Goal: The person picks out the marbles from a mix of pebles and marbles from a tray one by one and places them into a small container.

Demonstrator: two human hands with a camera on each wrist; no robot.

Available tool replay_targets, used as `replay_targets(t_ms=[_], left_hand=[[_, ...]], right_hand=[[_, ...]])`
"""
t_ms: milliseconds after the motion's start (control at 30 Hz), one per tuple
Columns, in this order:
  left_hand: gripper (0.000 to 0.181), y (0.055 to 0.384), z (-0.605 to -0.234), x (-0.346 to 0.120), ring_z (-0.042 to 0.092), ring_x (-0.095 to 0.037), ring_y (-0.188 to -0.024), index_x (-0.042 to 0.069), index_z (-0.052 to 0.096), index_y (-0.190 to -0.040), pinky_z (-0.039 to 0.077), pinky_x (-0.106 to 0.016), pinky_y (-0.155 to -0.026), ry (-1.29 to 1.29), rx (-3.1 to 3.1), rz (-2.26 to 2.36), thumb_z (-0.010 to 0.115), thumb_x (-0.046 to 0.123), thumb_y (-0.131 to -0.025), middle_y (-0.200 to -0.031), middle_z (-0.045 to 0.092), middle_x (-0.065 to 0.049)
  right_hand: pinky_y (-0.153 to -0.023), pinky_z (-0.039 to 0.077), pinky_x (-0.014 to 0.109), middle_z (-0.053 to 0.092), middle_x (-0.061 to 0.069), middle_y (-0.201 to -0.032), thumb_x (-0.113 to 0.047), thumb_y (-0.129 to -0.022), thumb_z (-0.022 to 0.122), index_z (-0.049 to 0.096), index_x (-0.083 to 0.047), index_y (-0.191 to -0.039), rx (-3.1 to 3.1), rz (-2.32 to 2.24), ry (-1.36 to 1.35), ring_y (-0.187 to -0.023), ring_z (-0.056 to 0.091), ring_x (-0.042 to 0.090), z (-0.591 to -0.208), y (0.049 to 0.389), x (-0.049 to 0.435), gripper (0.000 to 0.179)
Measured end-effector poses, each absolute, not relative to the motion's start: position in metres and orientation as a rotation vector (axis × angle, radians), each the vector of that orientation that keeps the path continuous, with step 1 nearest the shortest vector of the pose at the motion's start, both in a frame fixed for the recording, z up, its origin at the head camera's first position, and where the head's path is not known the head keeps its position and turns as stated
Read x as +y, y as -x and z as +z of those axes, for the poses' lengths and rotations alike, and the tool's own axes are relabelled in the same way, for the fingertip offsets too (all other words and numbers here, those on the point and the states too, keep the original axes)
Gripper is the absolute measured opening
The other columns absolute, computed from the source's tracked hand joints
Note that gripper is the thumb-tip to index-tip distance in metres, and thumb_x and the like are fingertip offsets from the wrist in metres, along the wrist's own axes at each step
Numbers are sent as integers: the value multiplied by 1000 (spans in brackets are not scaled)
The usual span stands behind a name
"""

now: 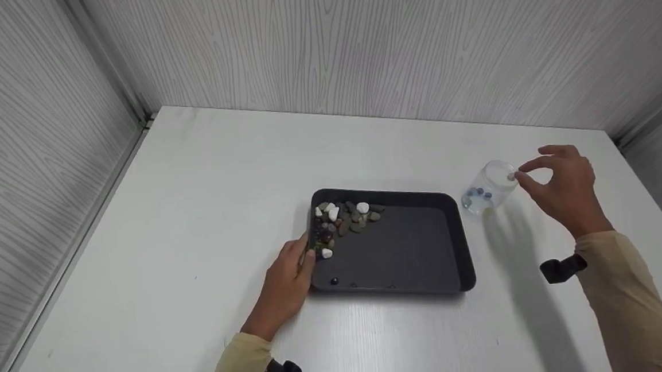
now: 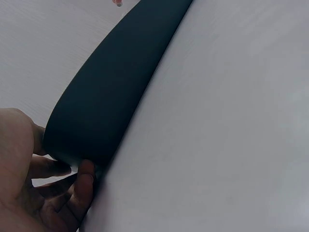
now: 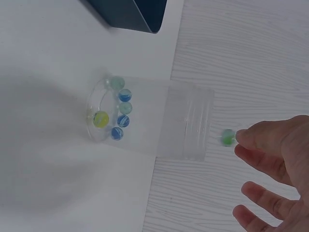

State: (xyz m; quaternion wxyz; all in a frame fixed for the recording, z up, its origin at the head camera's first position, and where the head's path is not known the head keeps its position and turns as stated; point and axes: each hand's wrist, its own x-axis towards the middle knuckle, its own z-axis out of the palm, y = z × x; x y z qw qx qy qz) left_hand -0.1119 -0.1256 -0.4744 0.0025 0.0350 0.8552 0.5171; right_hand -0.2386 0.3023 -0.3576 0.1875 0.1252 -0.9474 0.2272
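My right hand (image 1: 566, 186) pinches a green glass marble (image 3: 228, 137) between thumb and index finger, right at the open mouth of a clear jar (image 3: 164, 118); the other fingers are spread apart. The jar stands upright right of the dark tray (image 1: 409, 244). Inside it, near the bottom, lie several blue and pale green marbles (image 3: 123, 120) and a yellow one (image 3: 101, 119). At the tray's left side, my left hand (image 1: 285, 281) grips the edge, thumb by the rim; in the left wrist view its fingers curl at the end of the dark tray wall (image 2: 101, 92).
White and brown pebbles (image 1: 345, 226) are heaped in the tray's left back corner. One dark marble (image 1: 334, 281) sits near its front left. The white table (image 1: 204, 176) is bounded by wood-grain panels (image 1: 357, 46) at the back and sides.
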Motion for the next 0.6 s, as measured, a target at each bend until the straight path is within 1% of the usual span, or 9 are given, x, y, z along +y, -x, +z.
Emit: replay_targets(t_ms=[267, 433, 600], left_hand=[[52, 111, -473, -127, 50, -28, -132, 0, 36, -156, 39, -50, -110, -104, 2704, 1610, 42, 25, -111, -139, 52, -14], [52, 111, -473, -126, 48, -29, -135, -1, 35, -156, 37, -50, -112, -112, 2703, 1612, 41, 26, -111, -141, 51, -15], [52, 111, -474, -126, 48, -29, -134, -1, 34, -156, 38, -50, -111, -116, 2693, 1624, 41, 25, -111, -141, 51, -16]], right_hand=[[-100, 27, 71, 55, 35, -126, -1, -89, 74, 74, 11, -100, -2650, 707, -396, -125, 44, 52, -359, 236, 288, 16], [-100, 31, 70, 56, 33, -125, 2, -86, 77, 75, 9, -98, -2610, 767, -486, -122, 47, 52, -359, 233, 263, 14], [-96, 36, 65, 58, 31, -122, 3, -83, 80, 75, 8, -95, -2557, 753, -633, -116, 50, 50, -365, 230, 230, 13]])
